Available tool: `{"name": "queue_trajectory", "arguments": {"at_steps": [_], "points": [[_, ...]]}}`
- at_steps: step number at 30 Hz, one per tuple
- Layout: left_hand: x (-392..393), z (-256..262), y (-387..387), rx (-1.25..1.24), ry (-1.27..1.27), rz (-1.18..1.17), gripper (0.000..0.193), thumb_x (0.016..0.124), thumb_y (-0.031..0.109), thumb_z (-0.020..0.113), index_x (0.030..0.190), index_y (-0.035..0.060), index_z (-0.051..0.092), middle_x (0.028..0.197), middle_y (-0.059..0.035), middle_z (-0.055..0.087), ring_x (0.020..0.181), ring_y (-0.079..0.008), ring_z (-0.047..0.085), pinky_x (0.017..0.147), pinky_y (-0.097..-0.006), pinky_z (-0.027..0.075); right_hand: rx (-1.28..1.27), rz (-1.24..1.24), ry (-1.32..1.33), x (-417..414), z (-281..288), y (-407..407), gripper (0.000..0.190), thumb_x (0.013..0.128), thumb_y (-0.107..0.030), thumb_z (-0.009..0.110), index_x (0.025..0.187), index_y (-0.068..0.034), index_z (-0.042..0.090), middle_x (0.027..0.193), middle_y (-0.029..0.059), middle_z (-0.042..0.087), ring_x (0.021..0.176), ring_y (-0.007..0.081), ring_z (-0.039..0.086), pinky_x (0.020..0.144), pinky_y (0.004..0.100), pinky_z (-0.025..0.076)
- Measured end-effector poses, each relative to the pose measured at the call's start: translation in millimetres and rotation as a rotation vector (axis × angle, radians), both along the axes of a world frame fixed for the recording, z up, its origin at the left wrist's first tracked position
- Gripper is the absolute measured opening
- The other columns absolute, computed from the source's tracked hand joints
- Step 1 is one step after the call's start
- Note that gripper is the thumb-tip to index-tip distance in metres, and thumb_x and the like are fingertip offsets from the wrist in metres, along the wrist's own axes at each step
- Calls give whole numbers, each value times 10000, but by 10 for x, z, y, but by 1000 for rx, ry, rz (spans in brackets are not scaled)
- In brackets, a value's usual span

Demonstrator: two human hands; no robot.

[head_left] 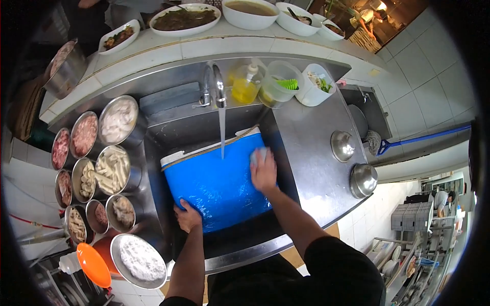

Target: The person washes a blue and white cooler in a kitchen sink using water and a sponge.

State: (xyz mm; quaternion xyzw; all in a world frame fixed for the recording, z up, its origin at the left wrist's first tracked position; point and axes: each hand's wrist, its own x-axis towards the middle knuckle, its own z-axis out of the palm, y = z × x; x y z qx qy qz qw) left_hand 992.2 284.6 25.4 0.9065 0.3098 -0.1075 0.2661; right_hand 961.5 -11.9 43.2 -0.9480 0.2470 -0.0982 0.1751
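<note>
A blue plastic cooler box (214,183) with white fittings and a rope handle (214,150) lies tilted in the steel sink (178,134). Water from the running faucet (220,90) falls on its wet blue side. My left hand (188,218) steadies the box at its lower left edge, thumb on top. On the upper right of the box, my right hand (265,170) presses a pale sponge or scrubbing pad (260,155) to the surface; fingers and blur partly hide the pad.
Steel bowls of meat and other food (115,170) crowd the left side. A soap dispenser (245,86), a clear tub (281,82) and a white container (316,86) stand behind the sink. Two upturned metal bowls (356,176) sit on the right counter (314,164). Filled dishes (185,19) line the ledge.
</note>
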Motion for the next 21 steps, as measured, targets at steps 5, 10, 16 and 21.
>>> {"name": "queue_trajectory", "arguments": {"at_steps": [5,10,16,21], "points": [[87,-52,-291,-35,-43,-24,757,969,659,265,1390,70,487,1214,-260,629,1094,-462,607,921,-547,469,522,-370,163,989,-53,-1169,654,996,-519,392,1444,-43,407,1333,331,523,1231,474,523,1049,519,408],[79,-18,-37,86,-28,25,763,975,657,255,1412,71,474,1195,-276,637,1095,-468,605,926,-556,459,307,-252,-121,628,-66,-332,574,955,-435,537,1452,-169,430,1460,280,407,1312,485,436,1048,548,409],[109,-27,-91,88,-50,21,758,977,654,259,1395,67,493,1178,-282,641,1082,-475,606,924,-552,457,-35,70,60,1075,155,-372,479,960,-439,517,1379,-209,521,1529,257,322,1387,444,364,1079,557,376],[132,-125,-183,95,-48,-9,742,982,646,255,1390,75,495,1196,-283,633,1106,-475,594,933,-556,452,749,-428,180,1361,-18,-1097,715,980,-607,332,1399,-51,493,1410,305,472,1338,426,445,1113,473,354]]}}
